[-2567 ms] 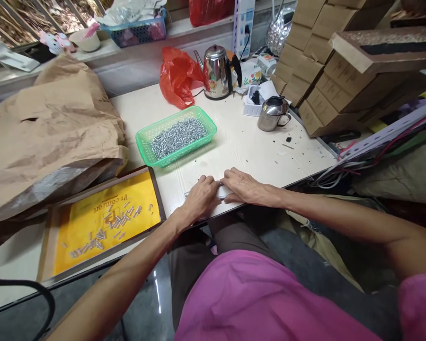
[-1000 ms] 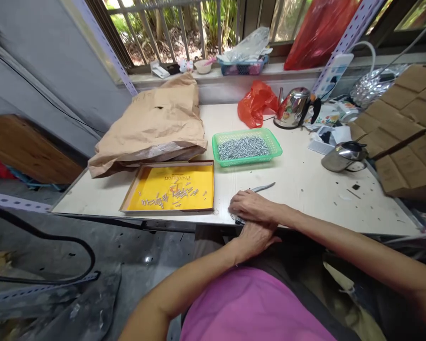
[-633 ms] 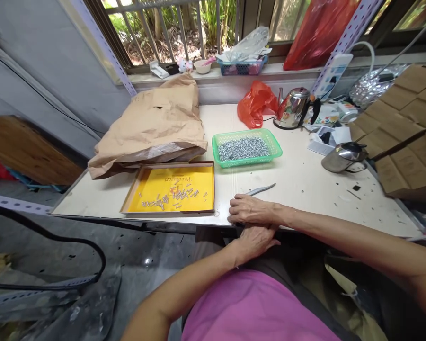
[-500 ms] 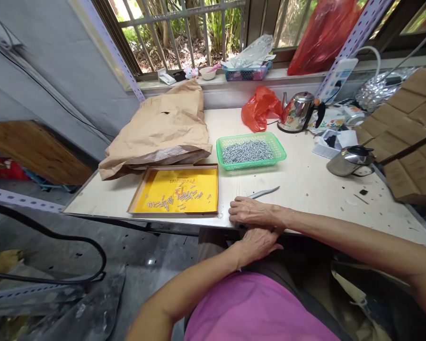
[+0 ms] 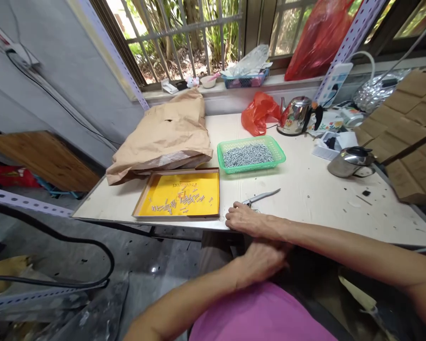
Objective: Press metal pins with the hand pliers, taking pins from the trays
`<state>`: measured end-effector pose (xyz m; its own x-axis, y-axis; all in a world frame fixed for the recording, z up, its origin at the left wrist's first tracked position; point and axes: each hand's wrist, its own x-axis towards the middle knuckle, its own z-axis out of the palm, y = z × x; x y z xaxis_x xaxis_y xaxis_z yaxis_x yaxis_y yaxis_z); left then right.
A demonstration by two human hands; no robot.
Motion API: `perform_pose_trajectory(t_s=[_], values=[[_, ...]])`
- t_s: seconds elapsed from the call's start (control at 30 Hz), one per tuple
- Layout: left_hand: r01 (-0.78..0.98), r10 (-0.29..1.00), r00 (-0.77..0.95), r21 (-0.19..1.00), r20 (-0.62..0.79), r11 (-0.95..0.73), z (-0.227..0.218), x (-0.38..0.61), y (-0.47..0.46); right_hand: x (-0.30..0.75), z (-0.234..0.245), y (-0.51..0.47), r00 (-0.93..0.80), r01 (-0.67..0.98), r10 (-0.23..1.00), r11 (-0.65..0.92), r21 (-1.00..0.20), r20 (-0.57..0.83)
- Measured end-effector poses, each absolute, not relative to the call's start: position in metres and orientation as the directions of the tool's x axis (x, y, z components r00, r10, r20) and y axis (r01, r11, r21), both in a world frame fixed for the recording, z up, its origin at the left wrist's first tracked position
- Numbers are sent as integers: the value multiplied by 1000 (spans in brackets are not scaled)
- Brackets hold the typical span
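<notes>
The right hand (image 5: pixel 250 223) lies palm down at the front edge of a white work table (image 5: pixel 305 203), its fingers loosely extended and gripping nothing visible. A slim steel blade-like tool (image 5: pixel 261 197) lies flat just beyond those fingers, its long axis slanting away to the right and its near end almost touching the hand. The left hand (image 5: pixel 263 260) is farther from the tool, below the table edge and blurred, so whether it holds anything cannot be told. Left of the tool sits a yellow tray (image 5: pixel 175 218) of loose silver screws (image 5: pixel 179 201); beyond it, a green plastic basket (image 5: pixel 250 169) of packed screws (image 5: pixel 247 156).
</notes>
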<state>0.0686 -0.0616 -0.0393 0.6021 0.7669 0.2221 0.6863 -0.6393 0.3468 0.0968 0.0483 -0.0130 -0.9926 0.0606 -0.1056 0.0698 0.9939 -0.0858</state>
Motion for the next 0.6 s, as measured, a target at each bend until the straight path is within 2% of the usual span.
perform_pose_trajectory(t_s=[0.07,0.13,0.17,0.23,0.33,0.43,0.53,0.6], values=[[590,671,671,323,314,-740,-23,52,-82,90,-10,47,-993,59,51,996,-72,-109],[629,696,595,305,403,-715,-7,25,-95,87,-4,49,-992,96,87,991,-91,-92],[696,748,503,311,433,-648,0,8,-96,87,2,53,-990,132,125,986,-105,-65],[841,870,232,360,435,-404,11,-29,-88,85,17,68,-971,234,239,965,-122,29],[913,938,-97,405,331,-48,17,-78,-55,79,50,106,-857,453,470,882,-128,209],[919,959,-240,353,149,175,12,-103,-22,81,81,143,-700,604,624,777,-179,348],[919,951,-308,262,7,296,4,-107,-5,98,89,152,-633,584,623,774,-245,459],[933,957,-287,216,-43,290,1,-103,0,118,78,139,-640,515,595,802,-303,487]])
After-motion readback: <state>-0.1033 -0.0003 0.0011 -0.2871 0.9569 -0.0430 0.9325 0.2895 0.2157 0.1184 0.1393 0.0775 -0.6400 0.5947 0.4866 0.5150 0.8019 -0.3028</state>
